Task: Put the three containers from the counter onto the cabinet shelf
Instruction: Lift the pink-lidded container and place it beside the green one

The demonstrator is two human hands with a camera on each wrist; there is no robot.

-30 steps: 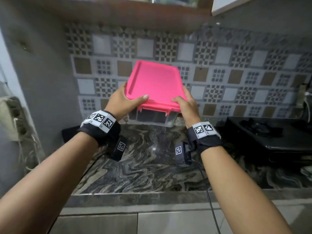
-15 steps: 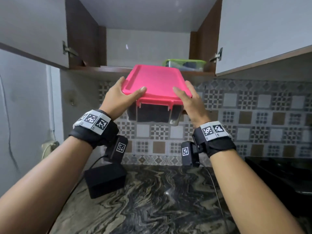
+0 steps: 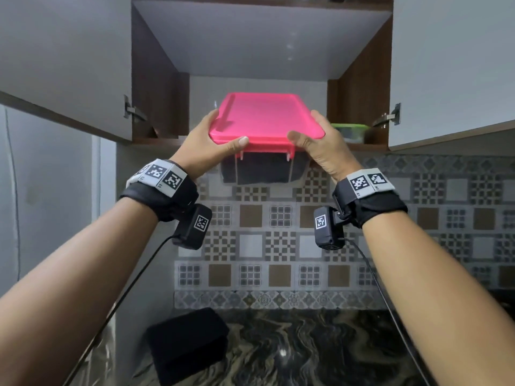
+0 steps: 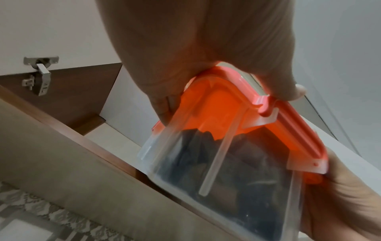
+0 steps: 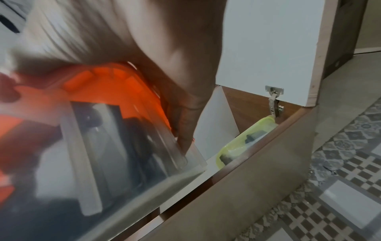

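Since the earlier frames, the clear rectangular plastic container with the bright pink snap-on lid (image 3: 266, 118) has risen from counter height to the mouth of the open cabinet, and the view has tilted up with it. It now hangs in the air between the two hands, its lid about level with the brown wooden shelf edge (image 3: 156, 141) and its clear body still below that edge, not yet resting on anything.

The left hand (image 3: 207, 142) grips the left end, thumb curled over the lid's near edge and fingers wrapped down the side wall. The right hand (image 3: 320, 146) mirrors it on the right end, thumb on top, fingers running down the clear wall. Both pinch lid rim against body.

The tub looks stiff and thin-walled, with moulded ribs (image 4: 218, 156) and smooth, glossy, probably slippery sides; the lid's lip and hinged latch (image 3: 264, 150) give the surest purchase. Dark contents (image 4: 237, 164) fill much of it, so I judge it moderately weighted but not fragile, best kept level with support at both ends.

Just right of the right hand, a clear container with a lime-green lid (image 3: 349, 129) already sits on the shelf. Below the grip lie marbled dark stone counter (image 3: 306, 352) and a black box (image 3: 186, 344), with patterned tiles behind.
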